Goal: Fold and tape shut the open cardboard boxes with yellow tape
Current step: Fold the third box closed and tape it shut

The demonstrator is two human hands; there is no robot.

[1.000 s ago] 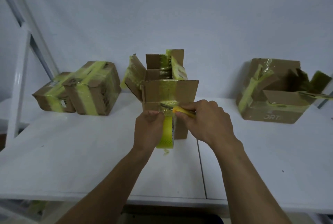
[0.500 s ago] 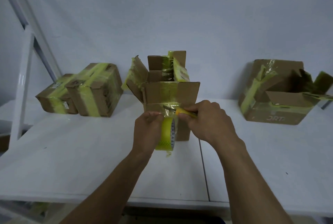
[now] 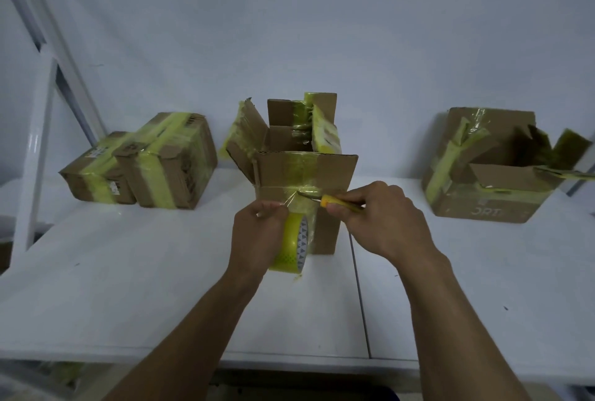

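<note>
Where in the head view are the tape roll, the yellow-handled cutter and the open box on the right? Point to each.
tape roll (image 3: 294,247), head view, on its yellow outer band.
yellow-handled cutter (image 3: 328,199), head view, on its handle.
open box on the right (image 3: 483,210), head view, on its front wall.

We see small shifts only; the yellow tape roll (image 3: 291,244) under the left hand (image 3: 257,236) has turned since a second ago, so its patterned side face now shows toward three o'clock; the strip (image 3: 294,199) from roll to middle box (image 3: 306,172) looks stretched tauter, creasing where the cutter (image 3: 317,198) in the right hand (image 3: 383,220) meets it; the cutter's tip has edged slightly toward nine o'clock.
</note>
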